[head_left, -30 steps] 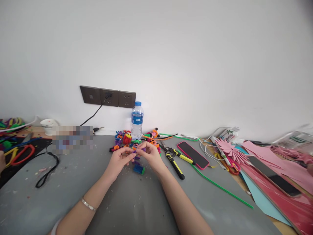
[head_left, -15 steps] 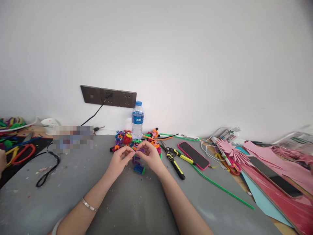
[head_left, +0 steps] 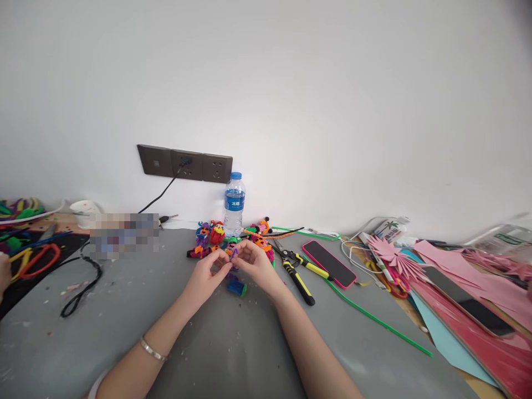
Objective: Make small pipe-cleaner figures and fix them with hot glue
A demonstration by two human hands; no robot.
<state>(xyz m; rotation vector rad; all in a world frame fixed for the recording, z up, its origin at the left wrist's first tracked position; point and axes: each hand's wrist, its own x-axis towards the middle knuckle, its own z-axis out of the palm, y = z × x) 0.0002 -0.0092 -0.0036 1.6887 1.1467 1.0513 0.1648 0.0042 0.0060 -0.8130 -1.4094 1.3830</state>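
A short purple pipe cleaner [head_left: 234, 254] is pinched between the fingertips of my left hand [head_left: 209, 272] and my right hand [head_left: 255, 266], which almost meet above the grey mat. Just beneath them, a blue and green cylindrical piece [head_left: 236, 287] lies on the mat, with some purple bits behind it partly covered by my fingers. Beyond my hands sit several small pipe cleaner figures, among them a purple and orange one [head_left: 203, 233], a red one [head_left: 216, 232] and an orange one [head_left: 261, 242].
A water bottle [head_left: 235, 205] stands behind the figures. Yellow-black pliers [head_left: 298, 282], a pink-cased phone [head_left: 329, 263] and a long green pipe cleaner [head_left: 378, 318] lie right. Farther right are paper sheets [head_left: 469, 332]; at left, a black cable [head_left: 93, 277], scissors [head_left: 39, 263] and another person's hand [head_left: 4, 271].
The purple pipe cleaner has turned more upright between my fingertips. My fingers have shifted slightly around it; everything else stays in place.
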